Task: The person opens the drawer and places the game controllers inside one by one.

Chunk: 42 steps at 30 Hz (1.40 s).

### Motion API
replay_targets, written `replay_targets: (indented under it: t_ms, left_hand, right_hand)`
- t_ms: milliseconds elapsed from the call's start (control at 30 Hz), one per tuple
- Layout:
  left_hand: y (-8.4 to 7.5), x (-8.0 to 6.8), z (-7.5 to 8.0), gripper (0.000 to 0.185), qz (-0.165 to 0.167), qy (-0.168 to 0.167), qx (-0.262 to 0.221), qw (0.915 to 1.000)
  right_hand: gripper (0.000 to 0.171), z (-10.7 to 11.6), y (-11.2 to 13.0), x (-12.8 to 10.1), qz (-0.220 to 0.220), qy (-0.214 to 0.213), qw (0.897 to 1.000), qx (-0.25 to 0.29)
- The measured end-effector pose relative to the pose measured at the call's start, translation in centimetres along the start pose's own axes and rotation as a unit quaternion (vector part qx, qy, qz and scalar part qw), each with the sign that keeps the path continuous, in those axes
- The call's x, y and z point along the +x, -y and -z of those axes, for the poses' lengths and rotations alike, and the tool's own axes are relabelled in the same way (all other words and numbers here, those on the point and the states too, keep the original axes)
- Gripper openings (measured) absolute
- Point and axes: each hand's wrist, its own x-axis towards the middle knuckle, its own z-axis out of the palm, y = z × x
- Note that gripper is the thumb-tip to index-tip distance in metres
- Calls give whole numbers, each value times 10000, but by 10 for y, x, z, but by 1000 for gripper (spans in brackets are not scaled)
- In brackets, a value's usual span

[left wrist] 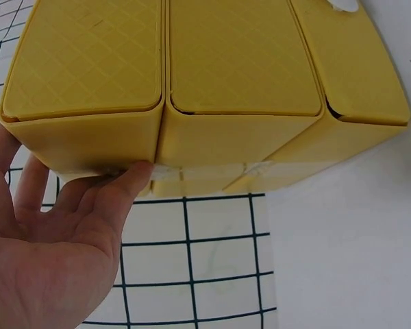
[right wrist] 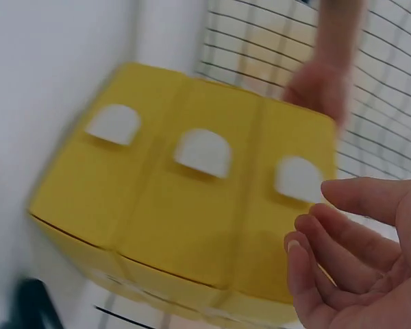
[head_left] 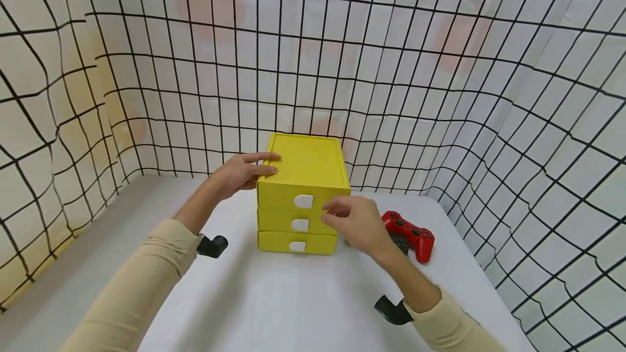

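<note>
A yellow three-drawer box (head_left: 303, 216) with white tabs on its drawer fronts stands on the white table. My left hand (head_left: 240, 173) is at its upper left edge, two extended fingers lying on the top. In the left wrist view the other fingers (left wrist: 123, 188) touch the side wall. My right hand (head_left: 359, 221) hovers before the right part of the front, thumb and fingers apart and loosely bent, holding nothing. In the right wrist view its fingertips overlap the edge of the top drawer's white tab (right wrist: 299, 178). All three drawers are closed.
A red game controller (head_left: 413, 235) lies right of the box, beside a dark controller (head_left: 401, 243) partly hidden by my right hand. Black netting (head_left: 313, 75) over white sheeting encloses the table (head_left: 293, 303) at the back and both sides.
</note>
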Motion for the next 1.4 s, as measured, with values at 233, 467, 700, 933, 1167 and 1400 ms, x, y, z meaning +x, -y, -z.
replay_targets:
  t_ms: [233,467,700,933,1167,1400]
  left_hand:
    - [1,0,1,47,-50,-3,26,10000]
    - [2,0,-1,47,-48,-28,-24,10000]
    - [2,1,-2,47,-102,-36,-41,9999]
    - [1,-1,-1,47,-123,-49,-68,9999]
    - [1,0,-1,47,-85,-52,-87,9999]
    - [0,-1,-1,47,-47,-55,-46,10000]
  right_hand:
    - [16,-29,-15,5,-157,88,9998,-18]
    - [14,-46,-19,6,-43,-37,10000,-8]
    - [10,-56,-18,8,-10,-31,10000,52]
    - [5,-58,-17,13,-48,-84,9999,66]
    - [5,-58,-17,18,-40,-55,9998,212]
    - [5,-60,-19,21,-177,-49,9997,142]
